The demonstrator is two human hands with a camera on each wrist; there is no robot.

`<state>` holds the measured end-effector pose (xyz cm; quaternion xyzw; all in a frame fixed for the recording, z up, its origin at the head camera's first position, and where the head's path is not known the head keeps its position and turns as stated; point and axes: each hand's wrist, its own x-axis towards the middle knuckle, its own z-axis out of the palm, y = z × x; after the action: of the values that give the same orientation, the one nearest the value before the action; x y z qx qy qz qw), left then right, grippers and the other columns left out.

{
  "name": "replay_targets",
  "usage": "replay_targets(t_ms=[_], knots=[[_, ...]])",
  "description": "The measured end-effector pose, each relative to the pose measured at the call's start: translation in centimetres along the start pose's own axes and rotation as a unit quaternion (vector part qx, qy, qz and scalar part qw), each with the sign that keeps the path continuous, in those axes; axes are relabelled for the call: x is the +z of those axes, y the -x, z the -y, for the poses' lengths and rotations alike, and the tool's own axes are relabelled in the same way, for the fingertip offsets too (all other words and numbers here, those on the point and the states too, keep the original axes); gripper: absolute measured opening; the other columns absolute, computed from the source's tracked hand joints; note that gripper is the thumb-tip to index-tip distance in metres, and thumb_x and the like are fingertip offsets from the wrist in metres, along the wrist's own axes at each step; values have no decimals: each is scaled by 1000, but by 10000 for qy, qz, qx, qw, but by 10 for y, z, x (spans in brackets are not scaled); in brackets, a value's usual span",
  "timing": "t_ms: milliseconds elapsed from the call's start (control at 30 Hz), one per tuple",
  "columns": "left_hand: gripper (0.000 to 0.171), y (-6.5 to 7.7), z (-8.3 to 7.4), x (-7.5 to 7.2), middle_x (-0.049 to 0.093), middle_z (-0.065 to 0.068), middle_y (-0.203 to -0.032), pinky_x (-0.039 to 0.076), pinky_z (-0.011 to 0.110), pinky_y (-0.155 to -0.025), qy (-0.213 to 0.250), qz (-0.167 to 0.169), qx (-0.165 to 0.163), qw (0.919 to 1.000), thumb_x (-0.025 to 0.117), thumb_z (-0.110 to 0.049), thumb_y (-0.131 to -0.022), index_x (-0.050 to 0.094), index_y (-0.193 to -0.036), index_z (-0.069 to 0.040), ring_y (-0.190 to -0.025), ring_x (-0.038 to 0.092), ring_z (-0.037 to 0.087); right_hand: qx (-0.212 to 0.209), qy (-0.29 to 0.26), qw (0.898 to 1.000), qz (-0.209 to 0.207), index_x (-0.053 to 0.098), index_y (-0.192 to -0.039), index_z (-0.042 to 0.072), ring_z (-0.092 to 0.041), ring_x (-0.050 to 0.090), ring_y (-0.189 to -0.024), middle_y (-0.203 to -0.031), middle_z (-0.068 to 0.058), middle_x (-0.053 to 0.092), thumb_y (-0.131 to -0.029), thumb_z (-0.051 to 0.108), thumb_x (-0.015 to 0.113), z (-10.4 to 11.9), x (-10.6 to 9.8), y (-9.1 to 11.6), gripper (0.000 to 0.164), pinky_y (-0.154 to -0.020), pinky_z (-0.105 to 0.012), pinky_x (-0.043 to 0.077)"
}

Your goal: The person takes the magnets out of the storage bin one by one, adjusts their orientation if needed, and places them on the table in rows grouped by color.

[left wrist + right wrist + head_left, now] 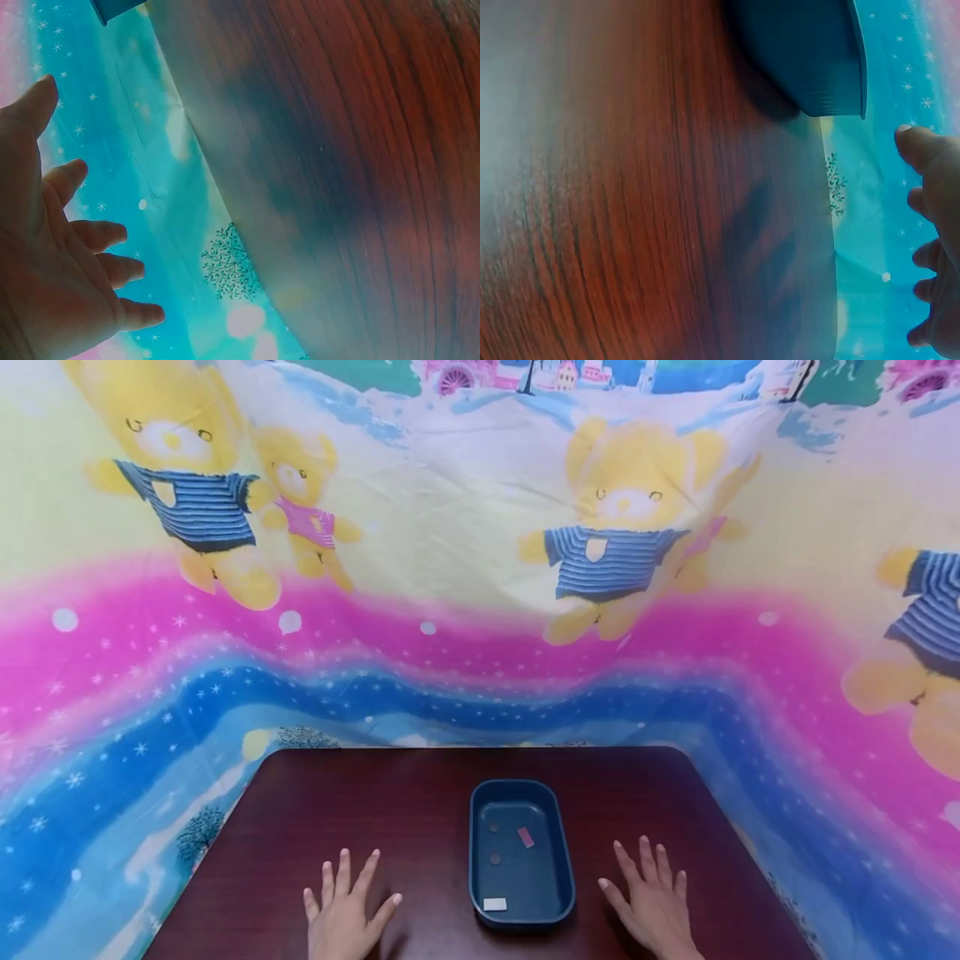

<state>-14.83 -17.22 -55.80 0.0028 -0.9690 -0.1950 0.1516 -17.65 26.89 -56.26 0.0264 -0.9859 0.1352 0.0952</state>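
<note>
A dark blue rectangular tray with rounded corners stands on the table between my two hands. Inside lie a white block at the near left corner, a small pink block toward the right, and two small round coin-like discs, one disc behind the other disc. My left hand, fingers spread, is over the table left of the tray and holds nothing. To the tray's right my right hand is likewise spread and bare. The right wrist view shows the tray's outer wall beyond the thumb.
The dark reddish-brown wooden table has rounded far corners. Behind it and along its sides hangs a colourful cloth printed with teddy bears and snowflakes. Shadows of the fingers fall on the wood in the right wrist view.
</note>
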Motion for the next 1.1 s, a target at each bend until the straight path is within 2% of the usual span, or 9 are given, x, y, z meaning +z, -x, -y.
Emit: replay_targets(t_ms=[100, 167, 233, 300, 400, 500, 633, 967, 1100], knots=[[64, -1, 0, -1, 42, 27, -135, 22, 68, -91, -68, -105, 42, 9999, 65, -53, -79, 54, -131, -17, -120, 38, 48, -106, 51, 9999, -83, 49, -135, 9, -49, 38, -117, -133, -32, 38, -88, 47, 57, 2, -1, 0, 61, -85, -65, 32], [56, -1, 0, -3, 53, 24, -123, 32, 64, -86, -110, -179, 74, 9998, 70, -44, -78, 60, -123, -13, -108, 51, 43, -133, -2, 9999, -97, 55, -129, 8, -43, 52, -101, -122, -27, 50, -87, 40, 62, 4, -2, 0, 53, -73, -56, 43], [47, 0, -1, -4, 60, 19, -111, 40, 60, -78, -130, -203, 86, 9997, 72, -37, -77, 65, -115, -10, -95, 58, 39, -100, -123, 9999, -69, 61, -122, 8, -36, 59, -86, -110, -21, 58, -85, 34, 65, 7, -4, 1, 46, -61, -48, 47], [42, 0, -1, -5, 63, 15, -104, 43, 56, -73, -66, -153, 69, 9998, 72, -33, -77, 67, -111, -9, -89, 60, 35, -10, -318, 9995, -41, 63, -118, 7, -31, 60, -79, -106, -16, 61, -84, 30, 66, 8, -7, 3, 41, -57, -44, 47], [39, 0, -4, -6, 63, 12, -102, 45, 53, -68, 85, -113, 66, 9999, 72, -32, -77, 68, -110, -11, -87, 60, 33, 111, -590, 9982, -67, 63, -118, 7, -32, 61, -82, -107, -16, 61, -84, 28, 67, 11, -10, 4, 40, -60, -45, 47], [41, 0, -7, -8, 64, 13, -102, 46, 51, -66, 372, -219, 176, 9989, 74, -31, -76, 67, -111, -11, -87, 61, 34, 168, -1041, 9944, -116, 59, -123, 5, -37, 58, -96, -112, -19, 59, -85, 28, 67, 15, -11, 5, 45, -72, -50, 46], [45, 3, -15, -5, 64, 11, -104, 49, 50, -67, 981, -515, 331, 9933, 77, -30, -74, 66, -113, -11, -90, 62, 34, 215, -1894, 9816, -118, 53, -129, 2, -38, 55, -103, -120, -22, 55, -84, 30, 69, 24, -8, 7, 56, -83, -52, 43], [49, 5, -47, 17, 65, -1, -99, 49, 34, -66, 2144, -1256, 640, 9665, 82, -21, -67, 66, -113, -14, -82, 59, 12, 760, -3413, 9354, 529, 44, -137, 7, -32, 56, -102, -123, -20, 52, -77, 27, 76, 51, 7, 15, 71, -72, -41, 50], [50, 4, -57, 22, 64, -4, -101, 49, 31, -68, 2391, -1226, 729, 9604, 82, -20, -67, 65, -115, -14, -84, 58, 10, 700, -3501, 9316, 677, 43, -137, 5, -30, 55, -100, -117, -16, 55, -74, 28, 79, 58, 12, 16, 75, -75, -43, 49]])
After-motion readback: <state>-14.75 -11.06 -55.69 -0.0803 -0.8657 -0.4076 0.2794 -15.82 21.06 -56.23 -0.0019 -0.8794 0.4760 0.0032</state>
